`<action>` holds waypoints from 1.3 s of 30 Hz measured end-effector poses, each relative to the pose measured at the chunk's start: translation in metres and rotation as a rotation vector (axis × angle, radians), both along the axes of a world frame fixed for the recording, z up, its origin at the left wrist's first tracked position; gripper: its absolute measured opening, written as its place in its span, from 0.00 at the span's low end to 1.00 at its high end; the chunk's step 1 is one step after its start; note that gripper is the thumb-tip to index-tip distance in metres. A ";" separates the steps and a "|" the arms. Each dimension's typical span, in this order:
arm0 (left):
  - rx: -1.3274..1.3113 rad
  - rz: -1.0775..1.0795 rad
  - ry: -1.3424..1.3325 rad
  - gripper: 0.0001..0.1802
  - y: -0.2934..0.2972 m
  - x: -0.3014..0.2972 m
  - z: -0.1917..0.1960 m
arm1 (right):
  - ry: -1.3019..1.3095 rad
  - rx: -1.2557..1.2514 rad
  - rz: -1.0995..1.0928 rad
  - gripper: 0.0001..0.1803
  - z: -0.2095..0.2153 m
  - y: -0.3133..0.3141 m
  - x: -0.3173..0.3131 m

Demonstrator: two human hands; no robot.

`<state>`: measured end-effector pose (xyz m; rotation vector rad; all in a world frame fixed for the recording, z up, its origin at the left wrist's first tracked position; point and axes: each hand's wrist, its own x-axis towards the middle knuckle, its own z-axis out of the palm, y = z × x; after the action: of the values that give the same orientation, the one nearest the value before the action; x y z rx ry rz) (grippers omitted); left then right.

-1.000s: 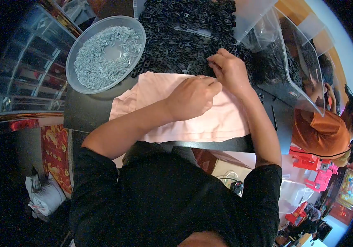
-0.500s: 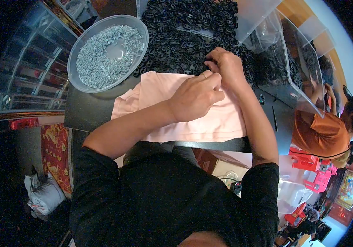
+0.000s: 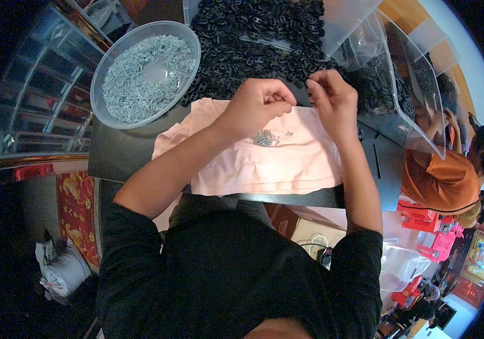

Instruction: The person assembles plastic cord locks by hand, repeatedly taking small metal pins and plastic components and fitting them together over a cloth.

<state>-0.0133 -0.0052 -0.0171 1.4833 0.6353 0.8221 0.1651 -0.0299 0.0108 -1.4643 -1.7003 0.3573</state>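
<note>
My left hand (image 3: 260, 108) is closed in a pinch above the far edge of a pale pink cloth (image 3: 236, 172). Close by on its right, my right hand (image 3: 336, 103) also has its thumb and fingertips together, at the near side of a heap of small black oval pieces with holes (image 3: 253, 62). Whatever either pinch holds is too small to make out. On the cloth, below my left hand, lies a little pile of short silvery pins (image 3: 264, 138), with a few strays beside it.
A clear round bowl (image 3: 96, 97) of similar silvery pins stands on the dark table (image 3: 117, 148) at the left. To the right are a clear plastic bin (image 3: 394, 73) and a thin black rod (image 3: 377, 161). A person in an orange shirt (image 3: 445, 183) sits farther right.
My left hand has lifted up and away from the cloth, uncovering the pin pile. My right hand has drawn back from the black heap, slightly rightward and nearer.
</note>
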 end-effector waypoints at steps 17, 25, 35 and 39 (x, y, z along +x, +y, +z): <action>-0.152 -0.077 -0.032 0.05 0.001 0.001 0.005 | 0.596 -0.291 0.259 0.05 0.002 -0.032 -0.007; -0.145 -0.076 -0.024 0.06 -0.002 0.001 0.006 | 0.637 -0.263 0.245 0.05 0.001 -0.033 -0.013; -0.161 -0.028 -0.024 0.06 -0.004 0.000 0.010 | 0.673 -0.212 0.152 0.05 0.003 -0.035 -0.022; -0.152 -0.037 -0.016 0.08 -0.005 0.002 0.006 | 0.659 -0.192 0.149 0.05 0.001 -0.037 -0.024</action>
<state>-0.0115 -0.0101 -0.0114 1.3458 0.6425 0.7399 0.1408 -0.0665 0.0118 -1.1667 -1.2567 0.9878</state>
